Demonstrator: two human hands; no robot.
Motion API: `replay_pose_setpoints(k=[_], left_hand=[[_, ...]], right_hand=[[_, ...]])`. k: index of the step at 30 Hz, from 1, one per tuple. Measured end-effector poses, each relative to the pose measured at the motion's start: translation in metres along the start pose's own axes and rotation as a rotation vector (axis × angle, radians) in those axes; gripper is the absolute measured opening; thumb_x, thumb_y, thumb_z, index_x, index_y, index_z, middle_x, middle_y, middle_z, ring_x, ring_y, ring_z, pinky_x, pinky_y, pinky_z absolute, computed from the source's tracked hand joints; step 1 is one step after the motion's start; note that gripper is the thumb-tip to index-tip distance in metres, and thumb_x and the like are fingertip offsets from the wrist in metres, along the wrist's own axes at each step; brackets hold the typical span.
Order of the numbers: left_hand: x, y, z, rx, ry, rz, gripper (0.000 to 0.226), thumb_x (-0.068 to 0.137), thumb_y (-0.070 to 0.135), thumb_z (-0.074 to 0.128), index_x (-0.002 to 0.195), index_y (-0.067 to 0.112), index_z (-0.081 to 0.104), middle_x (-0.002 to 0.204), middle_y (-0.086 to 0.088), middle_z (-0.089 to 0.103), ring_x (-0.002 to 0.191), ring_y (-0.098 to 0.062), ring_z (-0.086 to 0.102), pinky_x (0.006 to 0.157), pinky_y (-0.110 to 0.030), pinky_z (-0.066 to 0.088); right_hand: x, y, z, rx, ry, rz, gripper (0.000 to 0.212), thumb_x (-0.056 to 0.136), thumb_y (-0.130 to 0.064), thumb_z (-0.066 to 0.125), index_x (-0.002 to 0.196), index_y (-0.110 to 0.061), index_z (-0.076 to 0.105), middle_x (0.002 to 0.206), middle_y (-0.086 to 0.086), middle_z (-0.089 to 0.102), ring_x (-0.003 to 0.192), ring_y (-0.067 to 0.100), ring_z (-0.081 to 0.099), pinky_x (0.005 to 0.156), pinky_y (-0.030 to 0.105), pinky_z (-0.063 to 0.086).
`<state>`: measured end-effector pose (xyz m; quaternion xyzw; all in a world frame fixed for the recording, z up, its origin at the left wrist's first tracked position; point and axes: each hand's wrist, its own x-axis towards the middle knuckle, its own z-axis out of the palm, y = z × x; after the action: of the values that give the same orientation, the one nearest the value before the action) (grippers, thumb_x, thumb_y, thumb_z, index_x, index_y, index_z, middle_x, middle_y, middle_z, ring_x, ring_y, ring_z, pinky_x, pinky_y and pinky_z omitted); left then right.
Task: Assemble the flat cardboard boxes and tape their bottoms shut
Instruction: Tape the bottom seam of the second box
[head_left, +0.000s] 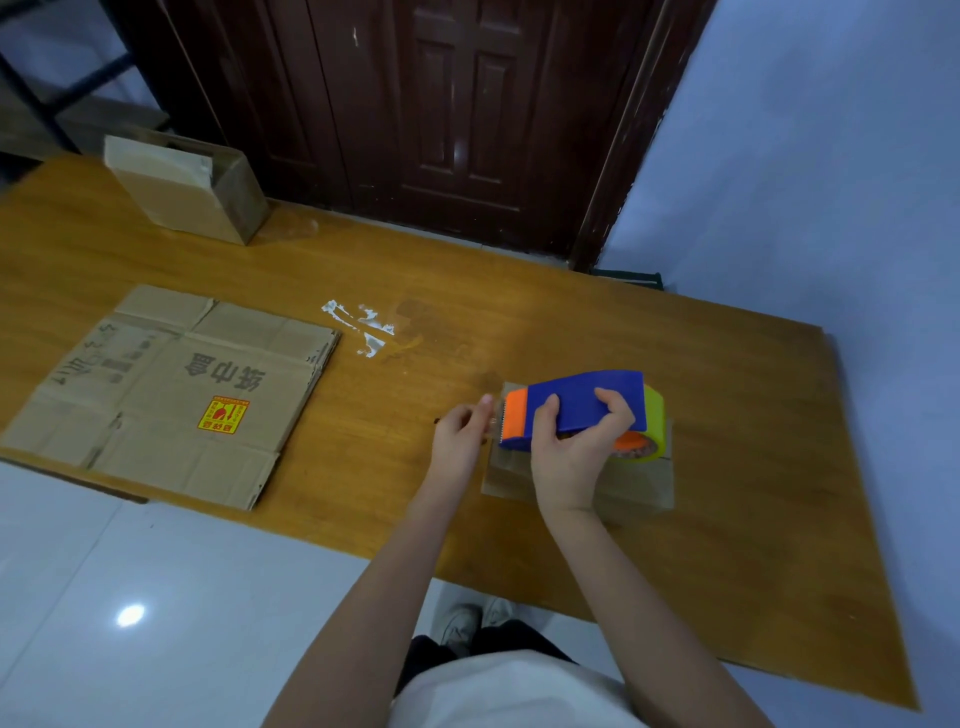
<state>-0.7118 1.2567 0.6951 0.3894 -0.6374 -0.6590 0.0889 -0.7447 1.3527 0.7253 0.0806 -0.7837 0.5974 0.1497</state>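
Flattened cardboard (171, 395) lies well left of the tape dispenser (582, 410); left hand (460, 431) pinches the tape end just left of its cutter; right hand (574, 447) grips its body over a small box (639, 488), long axis running left-right.

The flattened cardboard box (171, 395) at the left of the table carried large dark Chinese characters, printed upside down from where I stood; I could not read them with certainty. Nearer its near edge sat a red and yellow sticker (224, 415) with small symbols and characters too fine to make out. Along its far left side ran handwritten dark marks, possibly digits, illegible. Nothing else in the room bore readable text.
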Motion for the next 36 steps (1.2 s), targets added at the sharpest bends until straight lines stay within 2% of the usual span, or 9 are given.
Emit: replay_pose_setpoints(k=[7,12,16,20,23,26,30,33,36], left_hand=[[0.004,0.003,-0.002,0.144,0.083,0.151,0.025,0.095,0.025,0.055,0.071,0.017,0.056,0.064,0.005,0.057,0.059,-0.005,0.053,0.058,-0.019,0.042],[-0.001,0.004,0.002,0.393,0.192,0.293,0.023,0.098,0.028,0.05,0.084,0.01,0.056,0.07,0.003,0.057,0.062,-0.013,0.053,0.051,-0.02,0.035],[-0.002,0.0,0.005,0.55,0.216,0.322,0.025,0.1,0.03,0.044,0.097,0.007,0.053,0.073,0.001,0.056,0.062,-0.016,0.053,0.049,-0.025,0.033],[0.001,-0.007,0.005,0.438,0.151,0.299,0.024,0.099,0.028,0.047,0.09,0.008,0.055,0.069,0.006,0.056,0.06,-0.013,0.052,0.049,-0.021,0.035],[0.002,-0.007,0.009,0.208,0.087,0.185,0.022,0.098,0.027,0.05,0.084,0.011,0.054,0.068,0.006,0.056,0.063,-0.013,0.054,0.052,-0.019,0.038],[0.001,-0.002,0.014,0.002,0.091,-0.107,0.029,0.094,0.037,0.055,0.102,0.009,0.052,0.085,0.001,0.058,0.082,-0.017,0.057,0.059,-0.018,0.043],[0.007,-0.001,0.014,-0.155,-0.031,-0.497,0.063,0.089,0.055,0.055,0.128,0.006,0.047,0.121,-0.011,0.058,0.111,-0.028,0.056,0.093,-0.041,0.048],[0.008,-0.002,0.02,-0.124,0.07,-0.478,0.04,0.096,0.032,0.052,0.124,0.003,0.051,0.118,-0.013,0.06,0.11,-0.03,0.057,0.089,-0.039,0.047],[-0.005,-0.009,0.02,-0.004,0.281,-0.131,0.026,0.1,0.019,0.042,0.122,0.01,0.053,0.115,-0.004,0.058,0.111,-0.022,0.055,0.087,-0.031,0.044]], right_hand=[[-0.001,0.0,0.0,-0.003,0.0,0.008,0.038,0.085,-0.003,0.066,0.113,-0.007,0.039,0.099,-0.016,0.039,0.079,-0.002,0.056,0.061,0.022,0.051],[0.0,0.002,0.001,-0.016,0.008,-0.038,0.037,0.084,0.0,0.065,0.112,0.0,0.04,0.102,-0.017,0.037,0.084,-0.012,0.054,0.059,0.016,0.049],[0.0,0.002,0.001,-0.023,0.013,-0.016,0.036,0.086,-0.002,0.064,0.113,0.004,0.041,0.101,-0.017,0.037,0.076,0.002,0.054,0.059,0.027,0.052],[-0.001,0.001,0.003,-0.04,-0.001,-0.034,0.033,0.086,0.0,0.063,0.11,0.006,0.042,0.097,-0.016,0.037,0.069,0.004,0.051,0.057,0.032,0.051],[0.001,0.002,0.003,-0.062,-0.009,-0.049,0.032,0.086,-0.001,0.063,0.11,0.007,0.043,0.096,-0.017,0.037,0.073,0.003,0.05,0.06,0.022,0.048],[0.001,0.004,0.002,-0.06,-0.005,-0.065,0.033,0.085,0.0,0.064,0.109,0.009,0.043,0.1,-0.017,0.035,0.077,0.0,0.05,0.062,0.011,0.046],[0.002,0.002,0.001,-0.034,-0.012,-0.054,0.033,0.085,0.002,0.063,0.108,0.009,0.042,0.097,-0.016,0.036,0.088,-0.013,0.052,0.062,0.006,0.045],[0.002,0.004,0.001,-0.027,-0.013,-0.026,0.033,0.086,-0.001,0.063,0.109,0.006,0.041,0.098,-0.016,0.037,0.085,-0.012,0.053,0.059,0.013,0.047],[0.0,0.003,-0.001,-0.015,-0.019,0.018,0.032,0.087,-0.004,0.063,0.11,-0.002,0.04,0.097,-0.016,0.038,0.079,-0.003,0.055,0.059,0.02,0.049]])
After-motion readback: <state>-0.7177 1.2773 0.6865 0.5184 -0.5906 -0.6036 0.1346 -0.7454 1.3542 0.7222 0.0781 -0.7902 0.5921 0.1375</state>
